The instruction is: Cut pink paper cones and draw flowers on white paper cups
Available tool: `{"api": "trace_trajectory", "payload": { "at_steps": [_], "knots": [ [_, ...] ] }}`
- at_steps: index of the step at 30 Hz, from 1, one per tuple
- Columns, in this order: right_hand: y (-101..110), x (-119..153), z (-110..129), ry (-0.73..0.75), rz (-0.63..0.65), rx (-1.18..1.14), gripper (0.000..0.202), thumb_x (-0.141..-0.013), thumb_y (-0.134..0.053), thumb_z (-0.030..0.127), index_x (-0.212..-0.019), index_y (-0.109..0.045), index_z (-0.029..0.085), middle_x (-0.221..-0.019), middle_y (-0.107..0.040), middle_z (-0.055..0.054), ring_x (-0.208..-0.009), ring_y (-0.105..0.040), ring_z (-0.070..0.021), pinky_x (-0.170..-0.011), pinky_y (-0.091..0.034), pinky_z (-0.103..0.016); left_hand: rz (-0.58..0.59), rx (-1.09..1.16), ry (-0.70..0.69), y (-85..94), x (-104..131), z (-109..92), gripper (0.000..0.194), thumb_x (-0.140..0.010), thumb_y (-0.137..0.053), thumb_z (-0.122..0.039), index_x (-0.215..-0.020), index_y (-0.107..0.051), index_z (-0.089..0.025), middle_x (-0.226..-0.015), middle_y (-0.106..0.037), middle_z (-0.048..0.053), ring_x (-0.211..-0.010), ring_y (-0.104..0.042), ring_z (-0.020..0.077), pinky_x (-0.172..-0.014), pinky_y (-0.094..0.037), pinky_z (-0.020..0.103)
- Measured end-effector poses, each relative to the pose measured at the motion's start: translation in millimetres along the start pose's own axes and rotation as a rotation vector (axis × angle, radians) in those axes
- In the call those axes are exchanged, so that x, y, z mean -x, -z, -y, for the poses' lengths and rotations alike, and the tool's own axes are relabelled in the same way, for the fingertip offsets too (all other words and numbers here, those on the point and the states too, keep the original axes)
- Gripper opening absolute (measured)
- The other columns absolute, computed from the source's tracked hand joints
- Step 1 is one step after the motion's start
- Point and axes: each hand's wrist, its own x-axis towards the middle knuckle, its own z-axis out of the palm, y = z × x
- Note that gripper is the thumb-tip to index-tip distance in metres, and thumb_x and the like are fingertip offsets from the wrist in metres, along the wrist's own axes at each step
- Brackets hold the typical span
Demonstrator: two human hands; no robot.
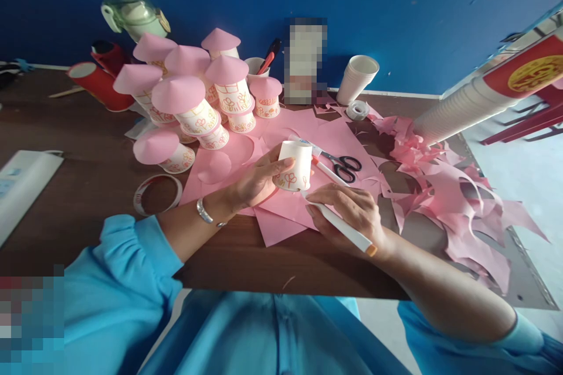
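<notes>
A white paper cup [295, 158], with red and yellow flowers drawn near its lower rim, is in the grip of my left hand [259, 179]. My right hand [349, 214] holds a white marker [345, 228] with an orange end, its tip close to the cup's lower edge. Behind that hand lies another white marker with a red cap [328, 170]. Black-handled scissors [345, 167] rest on pink paper sheets [281, 222] beneath both hands. Several decorated cups with pink cone roofs [179, 94] stand to the left, some stacked.
Pink scraps [461, 211] and a long stack of cups [457, 108] lie at the right. A tape roll [157, 194] is at the left, small tape [357, 109] farther back. Upright cups [357, 79] stand near the blue wall, a green bottle [136, 17] back left.
</notes>
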Motion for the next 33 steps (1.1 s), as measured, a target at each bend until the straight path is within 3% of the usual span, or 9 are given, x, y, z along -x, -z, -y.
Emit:
{"api": "trace_trajectory", "payload": {
  "at_steps": [12,17,21,28,33],
  "knots": [
    [1.1,-0.8,-2.1,0.009,-0.020,0.028,0.020,-0.095,-0.065,0.006,-0.108,-0.061,0.021,-0.084,-0.077,-0.003,-0.069,-0.075,-0.0161,-0.060,-0.059,-0.026,-0.024,-0.032,-0.043,-0.6,0.4,-0.2,0.041,-0.096,-0.068,-0.044,-0.129,-0.069,-0.020,-0.127,-0.071,0.013,-0.105,-0.067,0.0253,-0.088,-0.053,0.038],
    [0.8,-1.7,1.0,-0.003,-0.005,0.009,0.016,-0.095,-0.064,0.007,-0.102,-0.061,0.021,-0.081,-0.076,-0.002,-0.067,-0.075,-0.0155,-0.059,-0.057,-0.026,0.011,-0.021,-0.018,-1.8,0.1,-1.3,0.046,-0.097,-0.067,-0.046,-0.134,-0.066,-0.020,-0.136,-0.067,0.015,-0.115,-0.064,0.0289,-0.093,-0.053,0.039],
    [0.4,-1.3,2.2,-0.012,0.005,0.015,0.015,-0.096,-0.063,0.008,-0.101,-0.061,0.022,-0.080,-0.076,0.000,-0.064,-0.073,-0.0148,-0.057,-0.057,-0.026,-0.009,0.014,0.001,-1.6,1.0,-1.2,0.043,-0.097,-0.068,-0.044,-0.134,-0.066,-0.021,-0.134,-0.068,0.014,-0.107,-0.067,0.0265,-0.086,-0.055,0.038],
    [0.4,0.5,0.6,-0.001,0.000,0.018,0.015,-0.095,-0.065,0.008,-0.102,-0.060,0.021,-0.080,-0.076,-0.001,-0.066,-0.074,-0.0155,-0.058,-0.058,-0.026,-0.026,0.028,0.000,1.5,1.6,1.9,0.040,-0.097,-0.069,-0.042,-0.131,-0.069,-0.021,-0.125,-0.071,0.012,-0.103,-0.067,0.0243,-0.089,-0.055,0.038],
    [1.5,-1.0,0.4,-0.014,-0.020,0.050,0.016,-0.096,-0.064,0.008,-0.103,-0.061,0.022,-0.082,-0.077,-0.001,-0.066,-0.075,-0.0148,-0.058,-0.058,-0.025,-0.004,-0.010,-0.010,-0.4,0.3,-0.7,0.044,-0.096,-0.067,-0.045,-0.131,-0.068,-0.017,-0.126,-0.069,0.016,-0.100,-0.066,0.0242,-0.086,-0.054,0.037]
  ]
}}
